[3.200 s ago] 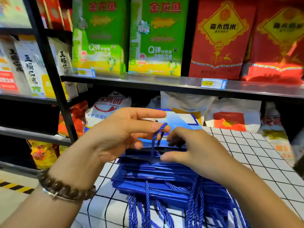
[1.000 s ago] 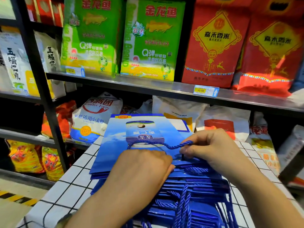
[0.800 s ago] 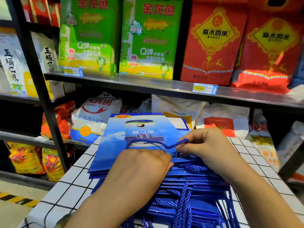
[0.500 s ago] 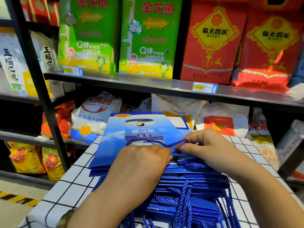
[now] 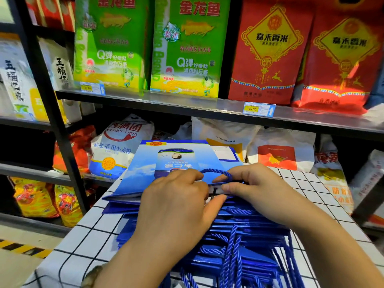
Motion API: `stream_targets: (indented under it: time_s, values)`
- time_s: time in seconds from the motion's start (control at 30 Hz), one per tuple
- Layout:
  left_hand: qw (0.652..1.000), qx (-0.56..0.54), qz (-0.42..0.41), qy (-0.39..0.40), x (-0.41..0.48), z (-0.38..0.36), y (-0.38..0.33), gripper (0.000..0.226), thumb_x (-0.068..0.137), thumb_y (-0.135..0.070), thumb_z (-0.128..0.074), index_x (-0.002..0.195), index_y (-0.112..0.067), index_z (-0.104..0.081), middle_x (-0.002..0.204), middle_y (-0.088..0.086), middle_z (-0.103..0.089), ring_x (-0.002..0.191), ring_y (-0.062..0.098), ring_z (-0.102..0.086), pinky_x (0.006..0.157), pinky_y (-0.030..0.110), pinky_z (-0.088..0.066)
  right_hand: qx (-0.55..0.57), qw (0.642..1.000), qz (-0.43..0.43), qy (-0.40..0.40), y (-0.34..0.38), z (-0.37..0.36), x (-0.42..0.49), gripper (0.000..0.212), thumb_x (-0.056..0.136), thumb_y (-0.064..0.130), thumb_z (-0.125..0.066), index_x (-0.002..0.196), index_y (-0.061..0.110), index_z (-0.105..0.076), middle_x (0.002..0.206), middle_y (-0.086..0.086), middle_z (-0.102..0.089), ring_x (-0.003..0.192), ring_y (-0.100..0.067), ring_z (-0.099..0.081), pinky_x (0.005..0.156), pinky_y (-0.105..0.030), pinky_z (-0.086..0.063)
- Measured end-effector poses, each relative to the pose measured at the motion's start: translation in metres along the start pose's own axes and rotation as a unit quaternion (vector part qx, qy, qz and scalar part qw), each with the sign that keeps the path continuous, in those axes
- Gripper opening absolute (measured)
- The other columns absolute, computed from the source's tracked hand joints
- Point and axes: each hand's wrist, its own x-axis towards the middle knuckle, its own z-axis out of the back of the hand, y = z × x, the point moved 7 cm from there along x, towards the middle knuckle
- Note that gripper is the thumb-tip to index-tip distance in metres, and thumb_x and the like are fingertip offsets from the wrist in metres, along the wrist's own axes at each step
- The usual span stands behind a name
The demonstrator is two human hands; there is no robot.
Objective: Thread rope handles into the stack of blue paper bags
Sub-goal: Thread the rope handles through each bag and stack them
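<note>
A stack of flat blue paper bags lies on a white tablecloth with black grid lines. The top bag shows a printed carton picture. A blue twisted rope handle arches over the top bag's near edge. My left hand lies knuckles up on the bag's edge, its fingertips at the rope's left end. My right hand pinches the bag's folded edge and the rope's right end between thumb and forefinger. Lower bags carry blue rope handles that hang toward me.
Metal shelves stand right behind the table, with green and red rice packs above and flour sacks below. A black shelf post rises at the left. Floor with yellow-black tape lies at lower left.
The rope arch has shortened and dropped closer to the bag's edge. My two hands have drawn together until their fingertips nearly meet at the edge.
</note>
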Motion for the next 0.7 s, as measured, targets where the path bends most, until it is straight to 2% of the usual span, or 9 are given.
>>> stream_targets:
  time_s: [0.07,0.13,0.23,0.37,0.43,0.5,0.53,0.63,0.7]
  values:
    - [0.999,0.024,0.021,-0.004,0.002,-0.002,0.003,0.047,0.076,-0.056,-0.038,0.052,-0.026,-0.066,0.068,-0.012,-0.068,0.062,0.012,-0.065,0.045,0.025,-0.046,0.010,1.000,0.008,-0.009,0.002,-0.002,-0.001,0.013,0.087,0.017,-0.059,0.087,0.015,-0.072,0.084,-0.009,-0.070,0.075,-0.015,-0.060,0.073,-0.027,-0.045]
    - [0.998,0.059,0.036,0.006,0.003,-0.003,0.003,0.046,0.076,-0.056,-0.041,0.049,-0.027,-0.064,0.060,-0.011,-0.065,0.056,0.012,-0.063,0.041,0.025,-0.040,0.027,0.999,0.010,-0.015,0.001,-0.005,-0.002,0.013,0.087,0.017,-0.059,0.088,0.015,-0.072,0.086,-0.009,-0.071,0.082,-0.019,-0.063,0.080,-0.032,-0.047]
    - [0.993,0.114,0.012,0.016,0.003,-0.001,-0.004,0.032,0.060,-0.052,-0.070,0.046,-0.025,-0.061,0.046,-0.007,-0.056,0.044,0.015,-0.056,0.044,0.023,-0.026,0.055,0.998,-0.002,-0.028,-0.005,-0.008,-0.003,0.012,0.086,0.015,-0.060,0.087,0.012,-0.071,0.086,-0.009,-0.072,0.086,-0.024,-0.065,0.084,-0.040,-0.049]
    - [0.992,0.099,-0.017,0.072,0.004,-0.013,-0.011,0.034,0.043,-0.029,-0.088,0.048,-0.021,-0.056,0.046,-0.003,-0.053,0.042,0.019,-0.053,0.042,0.022,-0.033,0.085,0.995,-0.002,-0.044,-0.007,-0.008,-0.003,0.009,0.084,0.013,-0.062,0.081,0.013,-0.070,0.084,-0.009,-0.072,0.087,-0.025,-0.067,0.087,-0.045,-0.049]
    - [0.992,0.084,-0.019,0.091,0.004,-0.012,-0.014,0.022,0.065,-0.028,-0.078,0.070,-0.020,-0.059,0.070,-0.001,-0.061,0.066,0.020,-0.060,0.056,0.025,-0.038,0.103,0.993,0.000,-0.062,-0.008,-0.007,-0.003,0.009,0.082,0.008,-0.062,0.079,0.014,-0.069,0.082,-0.008,-0.073,0.081,-0.018,-0.068,0.085,-0.039,-0.051]
    - [0.989,0.090,-0.038,0.108,0.002,-0.015,-0.014,0.012,0.093,-0.029,-0.047,0.102,-0.022,-0.049,0.105,-0.001,-0.055,0.101,0.019,-0.051,0.077,0.028,-0.033,0.109,0.991,0.004,-0.073,-0.008,-0.007,-0.002,0.016,0.082,0.005,-0.062,0.081,0.019,-0.068,0.078,-0.004,-0.073,0.077,-0.010,-0.068,0.083,-0.030,-0.052]
    - [0.987,0.087,-0.051,0.123,0.000,-0.017,-0.015,0.015,0.097,-0.029,-0.037,0.109,-0.024,-0.044,0.113,-0.003,-0.050,0.108,0.018,-0.046,0.083,0.029,-0.031,0.101,0.992,0.007,-0.079,-0.009,-0.007,-0.002,0.020,0.082,0.005,-0.063,0.081,0.025,-0.067,0.078,0.001,-0.073,0.078,-0.008,-0.068,0.083,-0.026,-0.052]
    - [0.985,0.083,-0.056,0.140,-0.003,-0.011,-0.018,0.017,0.099,-0.033,-0.031,0.109,-0.027,-0.042,0.113,-0.007,-0.048,0.107,0.015,-0.044,0.083,0.028,-0.029,0.053,0.995,0.018,-0.085,-0.007,-0.003,-0.004,0.026,0.082,0.010,-0.064,0.074,0.035,-0.066,0.076,0.014,-0.070,0.076,0.001,-0.064,0.077,-0.014,-0.048]
    - [0.989,0.078,-0.059,0.108,-0.002,-0.005,-0.016,0.013,0.092,-0.036,-0.050,0.096,-0.024,-0.053,0.093,-0.007,-0.057,0.088,0.015,-0.056,0.070,0.026,-0.035,0.031,0.998,0.018,-0.058,-0.003,-0.004,-0.005,0.018,0.084,0.015,-0.063,0.078,0.031,-0.070,0.078,0.014,-0.071,0.075,0.003,-0.063,0.074,-0.013,-0.047]
